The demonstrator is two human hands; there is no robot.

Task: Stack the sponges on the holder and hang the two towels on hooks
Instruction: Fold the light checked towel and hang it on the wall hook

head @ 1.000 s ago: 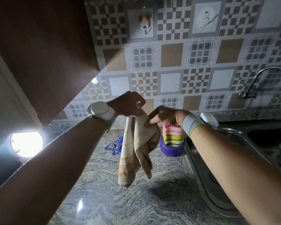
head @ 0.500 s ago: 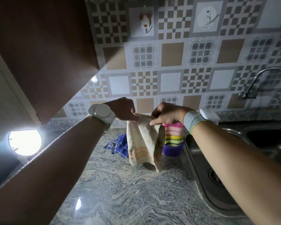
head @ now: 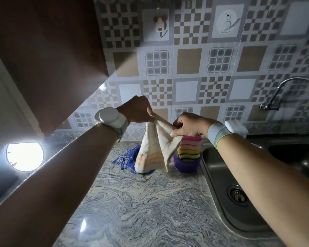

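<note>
Above counter [head: 141, 202], cream towel [head: 152, 147] aloft.

One wide-angle view from the person's head looks forward and down, close over the countertop [head: 141, 202] toward the far tiled wall [head: 185, 65]. The sink [head: 208, 168] lies right and the cabinet [head: 52, 50] left. The left hand [head: 137, 111] and right hand [head: 189, 124] hold the cream towel [head: 152, 150] mid-frame.

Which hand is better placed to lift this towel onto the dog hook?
Probably the left hand: it pinches the towel by its top edge, sits higher, and is almost under the dog hook. The right hand grips lower, further right.
</note>
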